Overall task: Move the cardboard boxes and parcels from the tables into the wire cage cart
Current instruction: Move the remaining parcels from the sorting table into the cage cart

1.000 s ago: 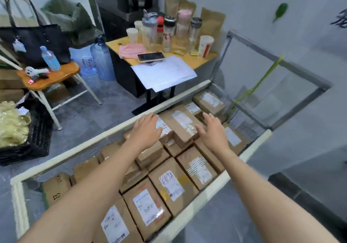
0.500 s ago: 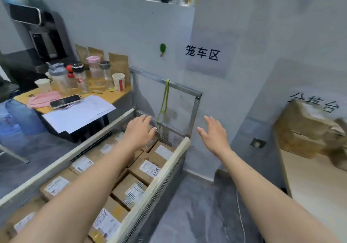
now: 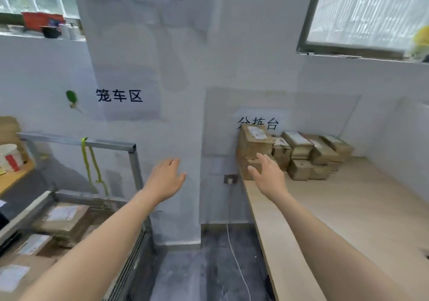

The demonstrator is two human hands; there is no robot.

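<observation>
Cardboard boxes (image 3: 299, 154), brown w/ white labels, sit at approx 2 o'clock (12 = dead ahead of the wearer). They are stacked two high in a row at the far end of a pale wood table (image 3: 348, 219), up against the wall. The tallest stack is at the row's left end.

The right hand (image 3: 267, 177) hangs in the air at 1 o'clock over the table's left edge, fingers straight & spread, gripping nothing. It overlaps the lowest left box in view; can't tell if it touches.

The left hand (image 3: 166, 180) is out at 11 o'clock in front of the bare white wall, fingers relaxed & slightly apart, also holding nothing. It is well apart from the right hand.

The wire cage cart (image 3: 76, 141) stands at 9-10 o'clock, w/ a metal top rail and a mesh side running down beside the left forearm. Inside lie more labelled parcels (image 3: 62, 217), flat & packed close. A green strap (image 3: 89, 166) hangs from the top rail.

A wall socket (image 3: 230, 179) sits low on the wall at 12 o'clock, btwn the two hands, and a thin white cable (image 3: 236, 261) trails down over the dark floor. Black characters are printed on the wall above the cart and above the boxes. A window (image 3: 371, 10) is high up at 2 o'clock. A red & white paper cup (image 3: 9, 159) stands at 9 o'clock on a yellow tabletop.
</observation>
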